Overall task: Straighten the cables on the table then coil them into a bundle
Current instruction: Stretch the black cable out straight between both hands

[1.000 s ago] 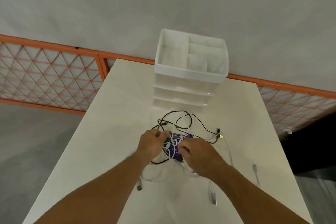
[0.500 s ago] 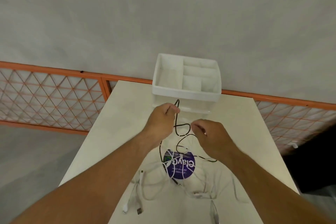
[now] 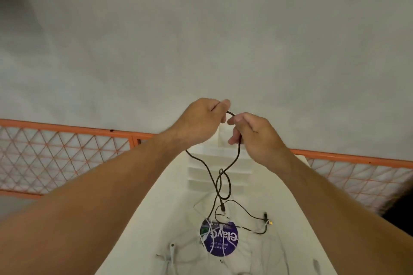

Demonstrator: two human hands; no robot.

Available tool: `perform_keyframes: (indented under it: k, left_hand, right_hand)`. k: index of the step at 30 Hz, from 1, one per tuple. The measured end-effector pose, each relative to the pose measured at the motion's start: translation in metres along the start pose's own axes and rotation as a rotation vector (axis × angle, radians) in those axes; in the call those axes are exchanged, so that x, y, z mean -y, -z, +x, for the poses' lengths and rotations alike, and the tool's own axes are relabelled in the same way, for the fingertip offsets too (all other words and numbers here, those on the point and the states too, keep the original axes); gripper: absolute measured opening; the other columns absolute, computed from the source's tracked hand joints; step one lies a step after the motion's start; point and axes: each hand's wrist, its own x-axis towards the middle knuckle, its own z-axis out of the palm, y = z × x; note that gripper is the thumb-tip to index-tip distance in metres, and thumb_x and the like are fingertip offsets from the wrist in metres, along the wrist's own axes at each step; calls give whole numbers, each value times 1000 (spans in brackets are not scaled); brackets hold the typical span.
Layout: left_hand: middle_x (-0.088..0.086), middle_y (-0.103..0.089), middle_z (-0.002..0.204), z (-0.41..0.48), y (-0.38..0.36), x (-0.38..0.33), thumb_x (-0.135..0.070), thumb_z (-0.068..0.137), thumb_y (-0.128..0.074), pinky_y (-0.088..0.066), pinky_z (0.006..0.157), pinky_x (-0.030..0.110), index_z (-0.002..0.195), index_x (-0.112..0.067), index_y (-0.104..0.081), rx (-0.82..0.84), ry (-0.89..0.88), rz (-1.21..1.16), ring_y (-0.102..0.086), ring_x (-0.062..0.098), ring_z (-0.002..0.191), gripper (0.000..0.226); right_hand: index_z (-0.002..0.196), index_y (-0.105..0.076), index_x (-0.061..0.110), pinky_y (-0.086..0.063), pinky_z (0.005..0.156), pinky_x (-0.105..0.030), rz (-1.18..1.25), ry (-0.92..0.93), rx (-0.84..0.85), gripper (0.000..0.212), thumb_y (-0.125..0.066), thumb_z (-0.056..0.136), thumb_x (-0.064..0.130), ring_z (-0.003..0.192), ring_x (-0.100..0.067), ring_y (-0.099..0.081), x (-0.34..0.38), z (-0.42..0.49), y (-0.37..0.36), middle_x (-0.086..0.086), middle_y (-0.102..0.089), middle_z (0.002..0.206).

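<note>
A black cable [image 3: 224,176] hangs in twisted loops from both my raised hands, well above the white table [image 3: 143,214]. My left hand [image 3: 199,121] pinches one part of it between thumb and fingers. Close beside it, my right hand [image 3: 252,134] grips the strand that drops down toward the table. The lower end of the black cable reaches a tangle of thin white cables [image 3: 223,243] and another black cable [image 3: 248,214] lying on the table around a round purple sticker [image 3: 220,239].
A white drawer organiser [image 3: 212,163] stands at the far end of the table, partly hidden behind my hands. An orange lattice fence [image 3: 67,154] runs behind the table on both sides. A grey wall fills the upper view.
Both hands have risen from the pile on the table, lifting the black cable high. They have come close together at the top, and the view has tilted upward.
</note>
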Motion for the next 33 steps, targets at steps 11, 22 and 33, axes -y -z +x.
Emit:
perform_keyframes:
  k: [11, 22, 33]
  left_hand:
    - [1, -48, 60, -10, 32, 39, -47, 99, -39, -41, 59, 33, 66, -5, -50, 53, -111, 372, -43, 15, 55, 54]
    - [-3, -43, 57, -19, 52, 77, -48, 100, -35, -35, 55, 30, 59, -16, -38, 52, 50, 534, -42, 15, 55, 52]
    - [-2, -55, 73, -15, 4, 23, -28, 100, -32, -45, 65, 33, 79, -14, -52, 284, -143, 492, -55, 22, 72, 33]
  right_hand:
    - [76, -55, 21, -47, 60, -34, -868, 145, -22, 36, -38, 98, 43, 64, -23, -55, 2, -3, 64, 0, -57, 63]
    - [64, -47, 18, -36, 56, -33, -945, -278, -140, 43, -35, 100, 38, 63, -23, -53, -68, -27, 125, -3, -56, 63]
    - [140, -45, 21, -29, 101, -15, -219, -59, 23, 42, -36, 102, 34, 126, -7, -46, -10, -35, 3, 6, -54, 136]
